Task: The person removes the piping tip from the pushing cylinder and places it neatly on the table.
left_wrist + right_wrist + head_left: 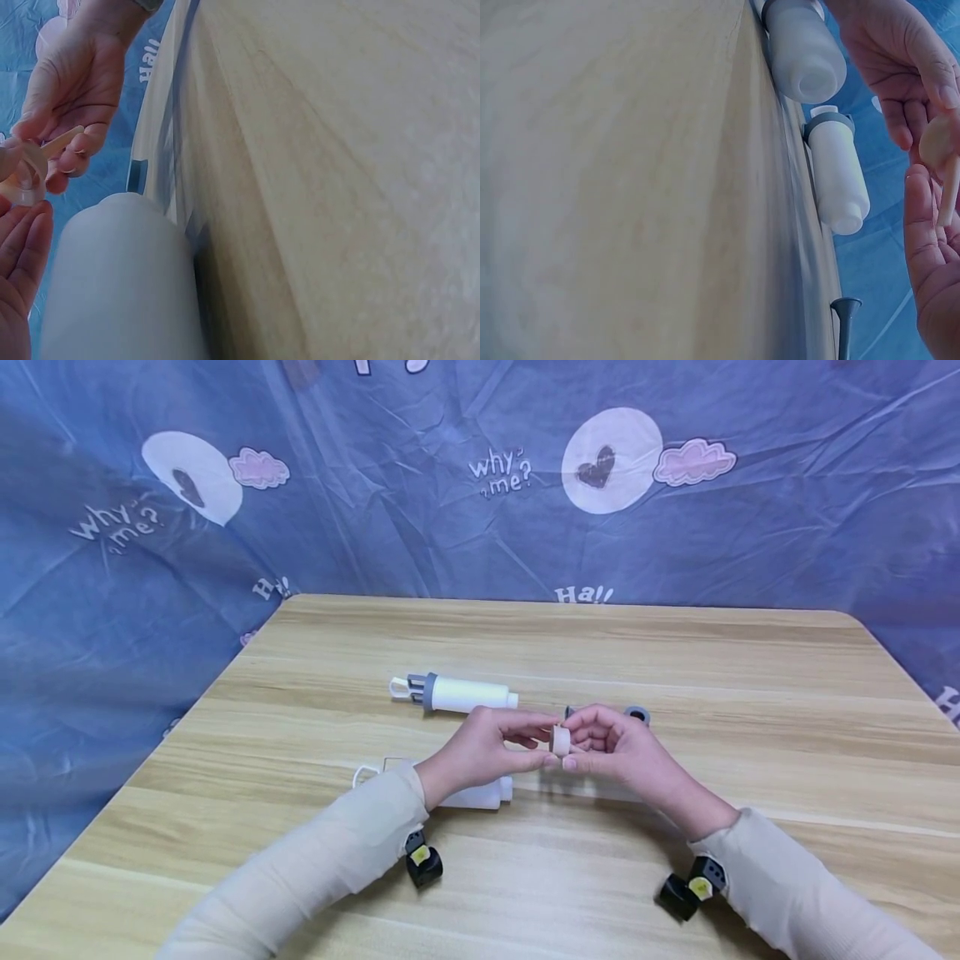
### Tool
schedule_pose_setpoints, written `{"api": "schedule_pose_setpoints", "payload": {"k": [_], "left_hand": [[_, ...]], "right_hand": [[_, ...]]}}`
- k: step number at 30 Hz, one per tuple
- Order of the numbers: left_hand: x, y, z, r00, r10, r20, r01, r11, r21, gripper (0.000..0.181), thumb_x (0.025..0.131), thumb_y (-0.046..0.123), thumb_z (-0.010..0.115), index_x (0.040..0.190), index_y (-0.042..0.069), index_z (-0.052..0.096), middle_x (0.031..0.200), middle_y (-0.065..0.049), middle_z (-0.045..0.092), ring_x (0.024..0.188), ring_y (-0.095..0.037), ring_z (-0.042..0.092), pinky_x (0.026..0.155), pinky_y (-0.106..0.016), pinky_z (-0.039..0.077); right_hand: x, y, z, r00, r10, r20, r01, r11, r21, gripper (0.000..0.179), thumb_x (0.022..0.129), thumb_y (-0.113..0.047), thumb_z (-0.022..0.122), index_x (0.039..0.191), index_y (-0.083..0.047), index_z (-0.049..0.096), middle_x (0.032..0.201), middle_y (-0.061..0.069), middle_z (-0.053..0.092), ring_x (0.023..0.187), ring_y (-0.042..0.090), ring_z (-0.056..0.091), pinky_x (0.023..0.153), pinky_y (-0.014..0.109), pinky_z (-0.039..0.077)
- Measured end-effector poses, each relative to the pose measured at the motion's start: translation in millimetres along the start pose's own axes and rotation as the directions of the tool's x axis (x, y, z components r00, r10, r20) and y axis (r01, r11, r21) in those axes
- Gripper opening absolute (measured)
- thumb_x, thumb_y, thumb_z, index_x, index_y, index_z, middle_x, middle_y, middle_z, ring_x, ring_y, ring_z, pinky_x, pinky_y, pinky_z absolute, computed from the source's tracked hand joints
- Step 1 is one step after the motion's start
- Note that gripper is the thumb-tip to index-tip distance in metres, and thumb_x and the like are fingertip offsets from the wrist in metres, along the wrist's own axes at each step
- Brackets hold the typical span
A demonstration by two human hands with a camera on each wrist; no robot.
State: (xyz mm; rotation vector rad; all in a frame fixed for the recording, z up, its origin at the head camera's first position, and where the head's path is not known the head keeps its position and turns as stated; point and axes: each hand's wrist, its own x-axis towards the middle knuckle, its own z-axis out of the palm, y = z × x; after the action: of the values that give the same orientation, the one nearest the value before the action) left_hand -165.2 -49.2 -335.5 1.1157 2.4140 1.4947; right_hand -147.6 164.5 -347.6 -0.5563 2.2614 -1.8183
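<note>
Between both hands, above the table, is a small cream round piece with a thin stem, its kind unclear. My left hand pinches its rim from the left, thumb below and fingers above. From the other side my right hand pinches the piece, its fingers curled around the stem end. In the right wrist view the stem hangs down from the disc, near the right hand's fingers. A white bottle lies under the left wrist, partly hidden by the forearm.
Another white bottle with a grey collar and a pale loop lies farther back on the wooden table. Behind the right hand shows a grey ring-ended part, partly hidden. A blue patterned curtain hangs behind the table.
</note>
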Motion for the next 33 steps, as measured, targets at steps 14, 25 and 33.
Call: {"api": "schedule_pose_setpoints", "payload": {"k": [14, 25, 33], "left_hand": [[-1.9, -1.7, -7.8, 0.999, -0.005, -0.046, 0.006, 1.000, 0.010, 0.040, 0.080, 0.012, 0.072, 0.118, 0.001, 0.063, 0.103, -0.012, 0.069, 0.092, -0.023, 0.067, 0.080, -0.018, 0.050], [-3.3, -0.4, -9.7, 0.998, -0.024, -0.065, 0.023, 1.000, -0.015, 0.041, 0.079, 0.010, 0.072, 0.118, 0.000, 0.062, 0.102, -0.012, 0.069, 0.092, -0.027, 0.066, 0.079, -0.019, 0.051], [-2.4, 2.4, -9.5, 0.997, -0.029, -0.065, 0.028, 0.999, -0.020, 0.041, 0.079, 0.009, 0.072, 0.118, -0.001, 0.062, 0.101, -0.013, 0.069, 0.093, -0.027, 0.066, 0.079, -0.020, 0.051]], "right_hand": [[-5.5, 6, -9, 0.999, 0.041, -0.034, -0.041, 0.999, 0.019, 0.036, 0.078, -0.003, 0.071, 0.106, 0.010, 0.052, 0.088, 0.000, 0.065, 0.079, 0.011, 0.062, 0.069, 0.024, 0.052], [-8.3, 12, -14, 0.999, 0.020, -0.033, -0.019, 0.999, 0.044, 0.020, 0.081, -0.005, 0.069, 0.096, 0.002, 0.059, 0.084, 0.003, 0.064, 0.074, 0.007, 0.060, 0.064, 0.021, 0.051], [-7.9, 11, -14, 0.999, 0.018, -0.035, -0.017, 0.999, 0.045, 0.014, 0.081, -0.006, 0.069, 0.093, -0.004, 0.062, 0.077, -0.002, 0.064, 0.069, 0.007, 0.059, 0.061, 0.024, 0.050]]}}
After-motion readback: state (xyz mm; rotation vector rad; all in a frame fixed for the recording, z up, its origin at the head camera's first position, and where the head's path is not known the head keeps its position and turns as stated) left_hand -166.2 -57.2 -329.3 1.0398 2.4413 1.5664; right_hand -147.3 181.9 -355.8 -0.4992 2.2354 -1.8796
